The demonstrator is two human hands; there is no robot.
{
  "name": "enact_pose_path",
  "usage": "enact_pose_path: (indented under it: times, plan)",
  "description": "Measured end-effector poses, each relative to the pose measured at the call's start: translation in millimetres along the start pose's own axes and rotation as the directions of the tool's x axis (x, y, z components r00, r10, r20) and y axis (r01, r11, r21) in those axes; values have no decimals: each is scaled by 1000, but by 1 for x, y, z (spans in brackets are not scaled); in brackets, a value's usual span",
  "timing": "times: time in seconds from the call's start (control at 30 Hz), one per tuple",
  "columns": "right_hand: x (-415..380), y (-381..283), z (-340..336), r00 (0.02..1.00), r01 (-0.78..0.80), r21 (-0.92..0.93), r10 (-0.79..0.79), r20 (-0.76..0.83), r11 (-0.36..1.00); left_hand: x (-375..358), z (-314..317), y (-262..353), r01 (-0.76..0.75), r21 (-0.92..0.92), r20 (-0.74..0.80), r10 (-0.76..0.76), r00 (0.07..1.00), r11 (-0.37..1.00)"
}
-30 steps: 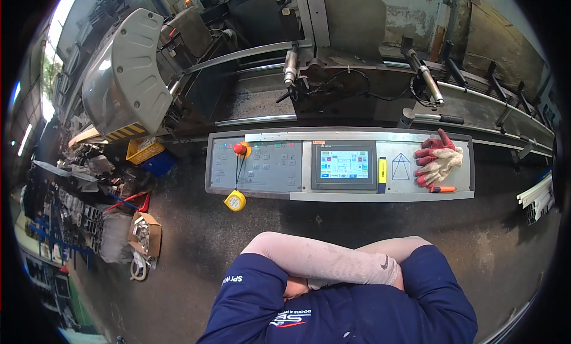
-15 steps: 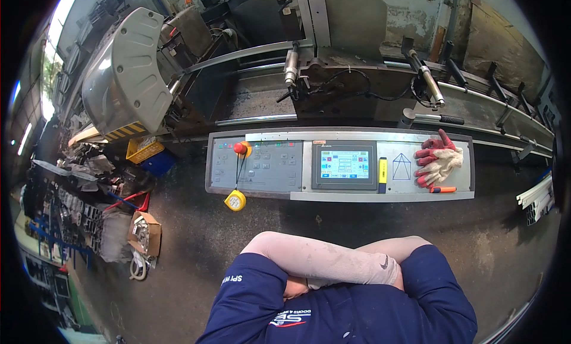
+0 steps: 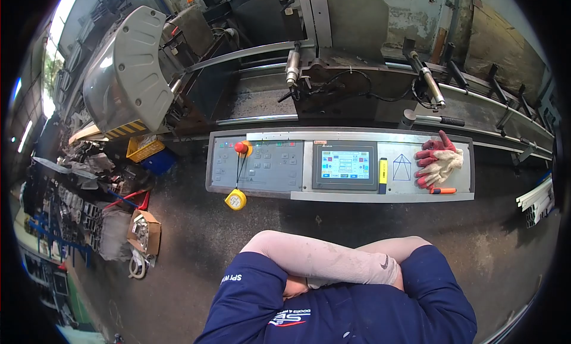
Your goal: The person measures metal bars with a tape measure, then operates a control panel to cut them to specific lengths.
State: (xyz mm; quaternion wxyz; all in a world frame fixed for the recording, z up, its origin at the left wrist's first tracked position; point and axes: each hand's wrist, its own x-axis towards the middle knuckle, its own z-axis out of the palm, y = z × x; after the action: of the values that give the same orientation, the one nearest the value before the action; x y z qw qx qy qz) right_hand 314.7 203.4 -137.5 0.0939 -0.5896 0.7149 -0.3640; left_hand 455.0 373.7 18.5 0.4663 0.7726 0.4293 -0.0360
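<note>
My arms are folded across my chest, in pale sleeves under a navy shirt. My right hand is tucked against my left upper arm, and only part of it shows. Just a sliver of my left hand appears beyond the sleeve's cuff, tucked by my right upper arm. The fingers of both hands are hidden. In front of me stands a control panel with a lit touchscreen. Red-and-white work gloves, a yellow marker and an orange marker lie on its right part.
A yellow tape measure hangs from the red emergency stop button. Behind the panel runs a machine with a grey guard and clamp cylinders. A cardboard box and yellow crate stand left; white profiles lie right.
</note>
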Motion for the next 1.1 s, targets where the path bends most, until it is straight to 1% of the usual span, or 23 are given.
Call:
enact_pose_path:
  times: [0.53,0.73,0.83,0.93,1.03,1.1]
  plan:
    - [21,18,2,999,33,1,-33,17,999,11,3,-5,-129,-10,70,129,989,992]
    - [33,32,-7,998,51,-11,-51,29,999,18,3,-9,-166,-5,95,165,982,986]
    - [40,43,-17,998,59,-25,-58,38,998,17,7,-14,-181,5,109,179,978,983]
    - [46,85,7,997,70,-44,-68,48,997,20,6,-20,-192,18,123,189,974,981]
    - [51,65,-24,996,79,-47,-76,53,996,24,1,-23,-212,18,137,207,969,977]
    - [54,59,-28,995,84,-43,-82,54,996,23,4,-23,-228,11,146,224,964,974]
